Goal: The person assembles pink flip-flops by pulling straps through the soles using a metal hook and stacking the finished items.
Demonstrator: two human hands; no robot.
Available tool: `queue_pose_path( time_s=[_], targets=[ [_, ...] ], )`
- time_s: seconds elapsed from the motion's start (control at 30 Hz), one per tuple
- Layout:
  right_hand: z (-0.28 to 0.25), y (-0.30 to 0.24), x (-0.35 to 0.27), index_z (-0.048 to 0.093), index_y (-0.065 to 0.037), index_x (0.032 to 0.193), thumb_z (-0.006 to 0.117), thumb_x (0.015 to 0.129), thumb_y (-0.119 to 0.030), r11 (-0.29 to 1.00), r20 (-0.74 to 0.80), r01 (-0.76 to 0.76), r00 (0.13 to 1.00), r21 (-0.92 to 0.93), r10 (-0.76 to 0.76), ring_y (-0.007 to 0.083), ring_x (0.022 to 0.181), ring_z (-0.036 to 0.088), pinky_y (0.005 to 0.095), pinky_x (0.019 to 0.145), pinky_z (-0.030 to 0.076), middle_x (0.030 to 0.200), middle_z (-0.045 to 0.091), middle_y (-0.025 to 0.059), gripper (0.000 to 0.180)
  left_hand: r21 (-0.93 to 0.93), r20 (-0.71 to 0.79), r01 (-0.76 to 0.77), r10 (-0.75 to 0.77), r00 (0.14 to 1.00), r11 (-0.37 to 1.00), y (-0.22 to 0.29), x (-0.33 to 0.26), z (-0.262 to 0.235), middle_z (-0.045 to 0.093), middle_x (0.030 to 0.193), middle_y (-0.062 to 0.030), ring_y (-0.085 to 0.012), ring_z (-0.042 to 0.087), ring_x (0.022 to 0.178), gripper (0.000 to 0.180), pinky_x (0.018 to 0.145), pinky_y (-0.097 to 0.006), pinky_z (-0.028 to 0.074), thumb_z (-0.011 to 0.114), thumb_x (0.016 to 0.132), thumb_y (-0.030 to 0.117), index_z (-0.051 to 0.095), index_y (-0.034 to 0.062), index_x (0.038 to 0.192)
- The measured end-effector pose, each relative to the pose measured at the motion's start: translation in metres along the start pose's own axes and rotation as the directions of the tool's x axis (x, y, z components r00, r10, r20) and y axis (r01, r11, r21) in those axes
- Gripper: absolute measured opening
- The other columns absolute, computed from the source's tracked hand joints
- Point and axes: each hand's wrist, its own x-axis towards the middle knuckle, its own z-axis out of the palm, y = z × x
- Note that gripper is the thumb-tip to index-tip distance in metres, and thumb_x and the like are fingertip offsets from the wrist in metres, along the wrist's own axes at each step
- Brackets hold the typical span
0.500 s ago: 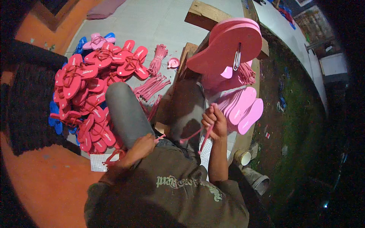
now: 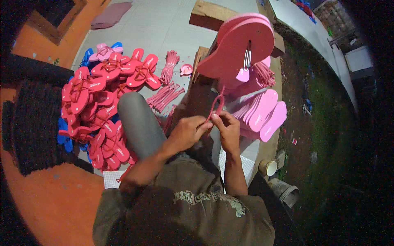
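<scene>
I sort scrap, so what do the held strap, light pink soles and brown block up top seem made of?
Strap: probably flexible rubber or plastic, smooth; it bends into a loop. Light pink soles: likely matte foam; thick, even-coloured slabs. Block: apparently bare wood, brown and mottled.

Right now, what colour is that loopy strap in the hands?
The strap is pinkish red; the head view shows it best.
</scene>
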Motion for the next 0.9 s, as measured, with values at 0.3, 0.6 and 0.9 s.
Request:
queue_pose_path(
  time_s=[0.3, 0.6, 0.9],
  targets=[
    [-0.016, 0.012, 0.000, 0.053, -0.001, 0.088, 0.047, 0.087, -0.029, 0.754, 0.210, -0.358, 0.934, 0.551, 0.290, 0.0077, 0.057, 0.048, 0.0197, 0.052, 0.039, 0.067, 0.053, 0.0016, 0.029, -0.714, 0.522, 0.548, -0.190, 0.832, 0.435, -0.018, 0.030, -0.007, 0.052, 0.059, 0.0000, -0.0011, 0.036, 0.035, 0.028, 0.031, -0.015, 0.025, 0.051, 0.084, 0.029, 0.054, 0.0028, 0.076],
    [-0.003, 0.018, 0.002, 0.054, -0.002, 0.088, 0.048, 0.086, -0.029, 0.682, 0.208, -0.335, 0.942, 0.650, 0.264, 0.0088, 0.060, 0.052, 0.0193, 0.050, 0.041, 0.069, 0.054, 0.0022, 0.027, -0.761, 0.532, 0.559, -0.174, 0.828, 0.331, -0.029, 0.032, -0.001, 0.052, 0.061, -0.0001, -0.0001, 0.034, 0.034, 0.028, 0.030, -0.013, 0.023, 0.052, 0.084, 0.030, 0.054, 0.0030, 0.077],
    [-0.003, 0.033, 0.002, 0.056, 0.001, 0.090, 0.050, 0.085, -0.025, 0.976, -0.087, -0.085, 0.991, 0.198, 0.104, 0.0110, 0.066, 0.053, 0.0224, 0.059, 0.044, 0.076, 0.057, 0.0060, 0.027, -0.131, 0.453, 0.189, -0.111, 0.884, 0.973, -0.007, 0.025, -0.006, 0.055, 0.057, -0.0018, -0.0100, 0.052, 0.046, 0.028, 0.043, -0.025, 0.042, 0.048, 0.085, 0.030, 0.055, 0.0031, 0.082]
  ],
)
